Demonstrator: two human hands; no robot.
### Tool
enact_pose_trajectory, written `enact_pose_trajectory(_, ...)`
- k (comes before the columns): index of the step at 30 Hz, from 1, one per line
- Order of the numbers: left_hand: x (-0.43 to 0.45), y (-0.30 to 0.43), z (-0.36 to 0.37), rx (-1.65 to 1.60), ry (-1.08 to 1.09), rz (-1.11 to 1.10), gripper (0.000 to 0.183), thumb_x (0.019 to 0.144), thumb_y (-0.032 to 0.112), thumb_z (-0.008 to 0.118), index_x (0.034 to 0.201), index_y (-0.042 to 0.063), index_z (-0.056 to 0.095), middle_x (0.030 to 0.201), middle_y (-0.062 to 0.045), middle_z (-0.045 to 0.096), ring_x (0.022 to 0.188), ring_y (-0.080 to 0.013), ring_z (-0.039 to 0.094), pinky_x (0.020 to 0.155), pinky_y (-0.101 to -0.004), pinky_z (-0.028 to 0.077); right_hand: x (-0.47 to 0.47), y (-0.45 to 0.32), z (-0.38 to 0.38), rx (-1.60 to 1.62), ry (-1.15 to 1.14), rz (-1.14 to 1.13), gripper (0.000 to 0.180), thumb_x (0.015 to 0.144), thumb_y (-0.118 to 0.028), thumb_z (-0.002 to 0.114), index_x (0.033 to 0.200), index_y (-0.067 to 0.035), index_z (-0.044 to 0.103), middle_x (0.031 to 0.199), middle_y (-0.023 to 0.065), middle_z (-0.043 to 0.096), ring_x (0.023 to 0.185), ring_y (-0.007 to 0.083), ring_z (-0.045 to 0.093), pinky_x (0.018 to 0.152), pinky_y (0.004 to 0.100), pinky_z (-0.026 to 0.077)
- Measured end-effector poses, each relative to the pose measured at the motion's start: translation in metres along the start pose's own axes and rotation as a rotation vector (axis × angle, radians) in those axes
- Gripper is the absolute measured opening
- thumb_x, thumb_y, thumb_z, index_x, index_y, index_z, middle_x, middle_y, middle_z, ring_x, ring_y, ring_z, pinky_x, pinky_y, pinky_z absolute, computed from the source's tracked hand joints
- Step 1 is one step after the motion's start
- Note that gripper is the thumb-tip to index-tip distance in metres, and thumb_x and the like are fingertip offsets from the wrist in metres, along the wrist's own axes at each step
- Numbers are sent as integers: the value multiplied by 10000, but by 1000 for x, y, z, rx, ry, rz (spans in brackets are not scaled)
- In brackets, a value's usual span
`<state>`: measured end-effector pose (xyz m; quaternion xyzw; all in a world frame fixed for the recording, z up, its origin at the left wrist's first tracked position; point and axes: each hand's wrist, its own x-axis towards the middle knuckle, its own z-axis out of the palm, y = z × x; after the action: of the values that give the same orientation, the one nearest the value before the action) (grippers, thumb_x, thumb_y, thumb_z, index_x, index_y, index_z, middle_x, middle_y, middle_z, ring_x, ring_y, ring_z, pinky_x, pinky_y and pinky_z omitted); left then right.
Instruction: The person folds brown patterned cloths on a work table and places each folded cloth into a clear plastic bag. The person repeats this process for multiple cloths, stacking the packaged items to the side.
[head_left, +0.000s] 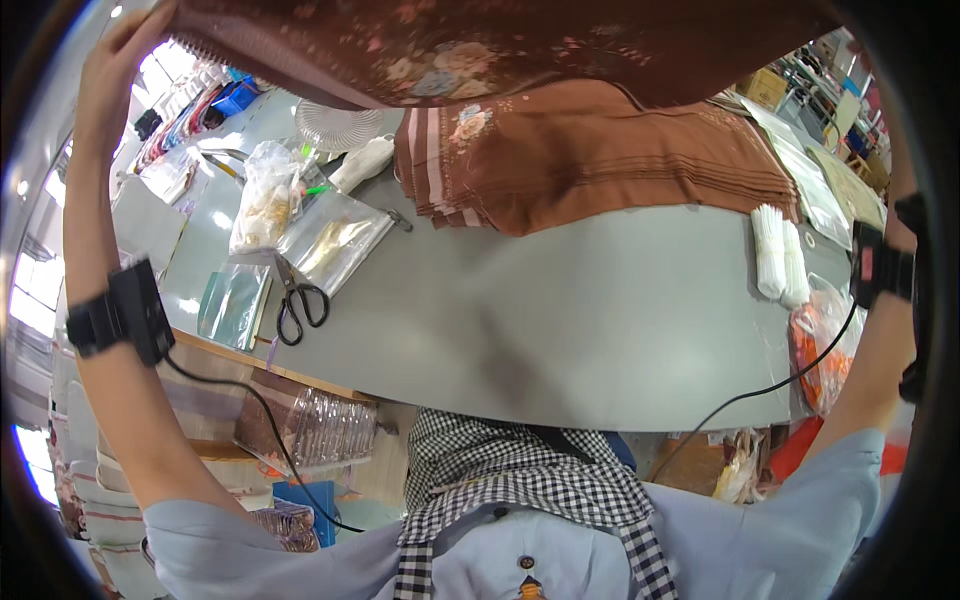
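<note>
My left hand (133, 43) is raised at the upper left, its fingers gripping a corner of a dark brown floral cloth (540, 56). The cloth stretches across the top of the view, its far edge cut off. My right forearm rises along the right rim, but the hand itself is lost beyond the dark picture edge. Under the raised cloth lies a stack of folded brown floral cloths (600, 165) on the grey table (525, 322). Pink stripes and printed flowers show at the stack's left end.
Black-handled scissors (301, 307), clear plastic sleeves (337, 232), a bag of small items (264, 199) and a white round fan-like object (337, 124) sit at left. Bundled white strips (778, 255) and a bag with orange contents (821, 337) are at right. Cables hang from both wrist devices.
</note>
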<state>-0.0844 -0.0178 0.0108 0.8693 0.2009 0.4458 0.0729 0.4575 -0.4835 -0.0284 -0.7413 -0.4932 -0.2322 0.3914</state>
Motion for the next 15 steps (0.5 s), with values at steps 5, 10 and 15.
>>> enact_pose_trajectory(5, -105, 26, -4, -25, -120, -129, 149, 868, 174, 674, 880, 29, 646, 882, 1, 614, 891, -91, 559, 835, -243, 428, -100, -18, -18, 324, -253, 159, 346, 983, -218, 458, 1224, -17, 605, 1094, 74, 656, 1042, 180, 607, 952, 332, 451)
enact_pose_trajectory(10, -221, 54, 11, -178, -320, -175, 157, 718, -55, 678, 727, 19, 539, 848, -37, 574, 800, -111, 541, 740, -237, 422, -219, -75, -3, 286, -467, 273, 427, 775, 47, 519, 1194, 27, 599, 1185, 87, 614, 1123, 195, 570, 1030, 318, 390)
enact_pose_trajectory(15, -329, 81, 40, -159, -430, -375, 343, 557, -181, 625, 815, 29, 538, 742, -51, 549, 684, -157, 563, 648, -281, 464, -314, -107, 28, 25, -544, 343, 450, 547, 196, 586, 932, -24, 659, 942, 93, 630, 1037, 234, 578, 931, 346, 453)
